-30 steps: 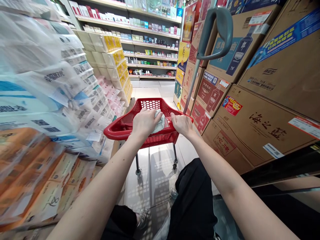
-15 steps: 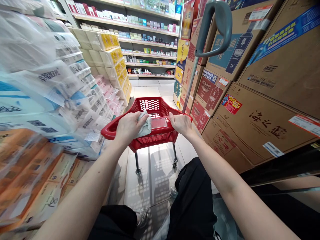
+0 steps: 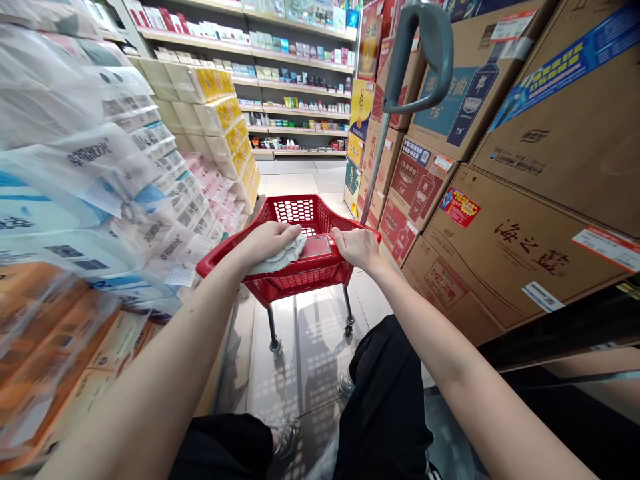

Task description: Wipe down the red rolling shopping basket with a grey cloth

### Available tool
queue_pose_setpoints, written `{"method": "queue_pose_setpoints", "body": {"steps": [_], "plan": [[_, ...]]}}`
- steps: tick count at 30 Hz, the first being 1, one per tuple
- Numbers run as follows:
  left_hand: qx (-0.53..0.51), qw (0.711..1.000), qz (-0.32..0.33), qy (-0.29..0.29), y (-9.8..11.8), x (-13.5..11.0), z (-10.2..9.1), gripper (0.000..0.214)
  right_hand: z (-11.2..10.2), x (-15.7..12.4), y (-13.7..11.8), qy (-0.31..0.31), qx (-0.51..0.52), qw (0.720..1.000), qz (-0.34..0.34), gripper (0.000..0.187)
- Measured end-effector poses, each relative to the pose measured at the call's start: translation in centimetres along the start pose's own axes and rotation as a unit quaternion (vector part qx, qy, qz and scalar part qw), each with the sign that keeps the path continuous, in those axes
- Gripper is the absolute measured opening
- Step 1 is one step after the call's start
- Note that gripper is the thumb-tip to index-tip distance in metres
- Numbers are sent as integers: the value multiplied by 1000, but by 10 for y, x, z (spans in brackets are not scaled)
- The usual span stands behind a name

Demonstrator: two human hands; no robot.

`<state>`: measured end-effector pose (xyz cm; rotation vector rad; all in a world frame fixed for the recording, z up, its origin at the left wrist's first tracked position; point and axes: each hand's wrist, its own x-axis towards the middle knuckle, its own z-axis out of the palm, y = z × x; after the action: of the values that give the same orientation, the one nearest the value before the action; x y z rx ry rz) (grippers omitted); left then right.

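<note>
Cloth on the handle, cart held firm

In the head view, the red shopping cart (image 3: 330,277) stands at the centre of the frame, its handle (image 3: 314,261) running across the near edge of the basket. A pale cloth (image 3: 286,256) lies over the handle left of centre, under the left hand (image 3: 264,244). That hand's grip closes over the cloth and holds it against the bar; how far the fingers wrap underneath is hidden. The right hand (image 3: 357,248), just right of centre, has its grip wrapped round the bare right part of the handle, thumb towards the middle.

The step in hand looks like rubbing the handle down, and doing it well probably means keeping the cloth flat under the whole palm and pressing evenly along the curve. The right grip should stay firm, since the wheels (image 3: 349,325) below could roll under a sideways push. The smooth plate (image 3: 316,247) between the hands likely wants lighter pressure at its edges.

Elbow room matters: wrapped packs (image 3: 95,157) crowd the left of the frame, cartons (image 3: 520,247) the right, and a grey loop handle (image 3: 391,67) rises at upper right.
</note>
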<state>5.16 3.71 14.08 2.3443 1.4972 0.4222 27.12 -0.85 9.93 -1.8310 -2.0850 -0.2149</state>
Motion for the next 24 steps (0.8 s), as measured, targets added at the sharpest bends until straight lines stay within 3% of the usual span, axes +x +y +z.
{"method": "queue_pose_setpoints", "body": {"steps": [6, 9, 12, 15, 19, 24], "plan": [[83, 996, 32, 16, 34, 24, 23, 63, -6, 3, 11, -15, 28, 999, -12, 69], [67, 996, 40, 30, 33, 19, 27, 66, -11, 7, 29, -36, 21, 999, -25, 68], [76, 995, 59, 39, 28, 9, 24, 66, -11, 10, 49, -18, -26, 999, -37, 63], [79, 992, 91, 37, 28, 2, 19, 65, -8, 9, 56, -13, -1, 998, -55, 63], [58, 991, 122, -20, 39, 9, 16, 63, -6, 5, 50, -31, 47, 996, -71, 62], [118, 981, 98, -116, 63, 32, 23, 58, -6, 2, 42, -40, 70, 996, -41, 61]]}}
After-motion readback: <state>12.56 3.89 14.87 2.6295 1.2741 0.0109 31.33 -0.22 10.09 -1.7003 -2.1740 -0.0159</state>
